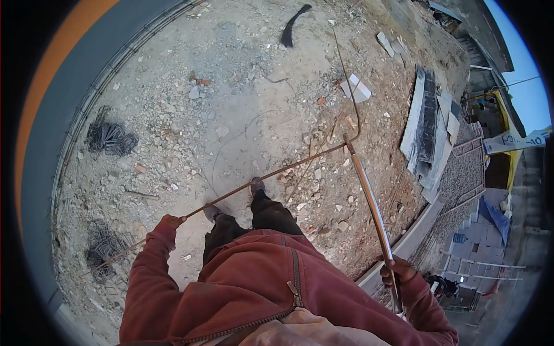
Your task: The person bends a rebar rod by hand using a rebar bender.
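My left hand [169, 222] is closed around a long, thin, rusty steel rod [265, 176]. The rod crosses in front of my legs, then bends sharply upward near the middle right, its far part curving away over the ground. In my right hand [398, 270] is a long metal bar [369, 193], gripped near its lower end. A short crosspiece tops this bar, meeting the rod close to its bend; exactly how they engage is too small to tell. My left fingers wrap the rod, and my right fingers curl round the bar.
Two tangles of dark wire [111, 139] [107, 245] lie at the left, near thin bars along a grey wall [63, 109]. Rubble and brick pieces cover the ground. A white sheet [356, 88], a dark strip [294, 26] and leaning boards [427, 124] lie farther off.
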A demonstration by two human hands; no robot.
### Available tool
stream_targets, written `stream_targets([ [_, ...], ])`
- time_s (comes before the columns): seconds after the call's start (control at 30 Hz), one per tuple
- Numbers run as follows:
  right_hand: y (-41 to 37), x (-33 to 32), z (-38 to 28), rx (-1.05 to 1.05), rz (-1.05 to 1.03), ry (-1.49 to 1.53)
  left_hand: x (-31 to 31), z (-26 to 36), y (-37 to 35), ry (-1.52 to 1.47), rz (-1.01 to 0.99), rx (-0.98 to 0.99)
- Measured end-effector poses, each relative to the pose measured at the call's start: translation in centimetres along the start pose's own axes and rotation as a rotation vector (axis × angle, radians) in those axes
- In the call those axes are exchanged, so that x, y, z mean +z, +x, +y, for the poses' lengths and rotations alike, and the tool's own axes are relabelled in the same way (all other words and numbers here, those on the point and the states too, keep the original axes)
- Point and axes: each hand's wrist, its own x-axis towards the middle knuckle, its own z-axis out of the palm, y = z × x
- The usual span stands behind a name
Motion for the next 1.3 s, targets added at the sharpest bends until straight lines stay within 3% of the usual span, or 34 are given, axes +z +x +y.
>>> stream_targets([
  [0.03,-0.2,-0.1,0.7,-0.072,0.004,0.016,-0.2,-0.2,-0.5,-0.012,0.008,-0.036],
  [0.17,1.2,2.5,2.2,0.020,0.010,0.084,0.2,-3.1,-0.3,0.068,-0.003,-0.091],
  [0.37,1.5,6.9,2.0,0.029,0.119,0.117,0.5,-2.9,-0.8,0.113,0.141,-0.203],
  [0.47,1.9,9.0,1.3,0.012,0.157,0.092,-1.2,-3.8,-1.5,-0.001,0.092,-0.145],
  [0.5,2.1,9.6,1.1,0.008,0.162,0.081,-2.2,-0.2,-4.2,-0.007,0.131,-0.099],
  [0.7,1.3,11.3,-2.0,0.005,0.188,0.073,-3.3,7.2,-10.8,0.037,0.315,-0.086],
  [0.77,2.2,10.9,-2.4,-0.011,0.190,-0.051,-2.8,7.5,-11.8,0.061,0.353,-0.108],
  [1.17,8.1,12.0,-5.1,0.106,0.188,-0.076,1.9,9.2,-17.3,-0.041,0.283,-0.462],
  [1.3,11.0,13.6,-4.4,0.137,0.209,-0.107,4.1,5.1,-19.3,0.329,0.277,-0.018],
])
